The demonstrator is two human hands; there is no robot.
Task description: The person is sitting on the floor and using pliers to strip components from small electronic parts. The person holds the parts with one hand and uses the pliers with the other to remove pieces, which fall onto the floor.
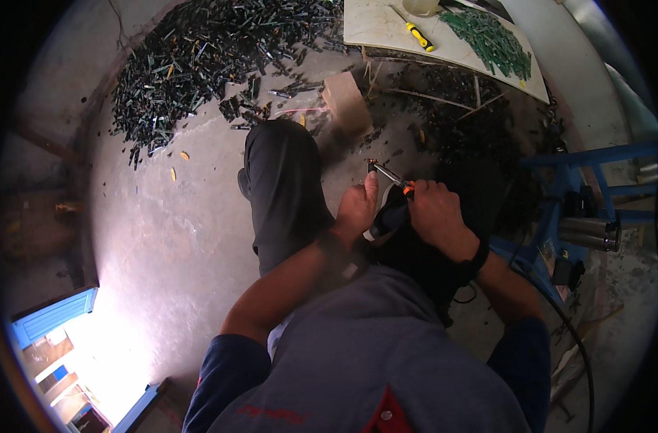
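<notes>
My right hand [438, 216] is wrapped round a pair of long-nosed pliers [392, 177] with orange and black handles. The metal jaws reach left and up to a small dark piece [372, 167]. My left hand [358, 208] pinches that piece, thumb pointing upward along it. Jaws and piece meet just above the thumb tip; the piece is too small to name its kind. Both hands are above my lap, close together, with a dark band on each wrist.
A large heap of dark strip-like parts [199, 72] covers the floor ahead. A cardboard box [346, 103] stands before my knees. On the white table [386, 32] lie a yellow-black screwdriver [420, 37] and green strips [491, 45]. A blue stool [596, 162] and metal flask [590, 233] are at right.
</notes>
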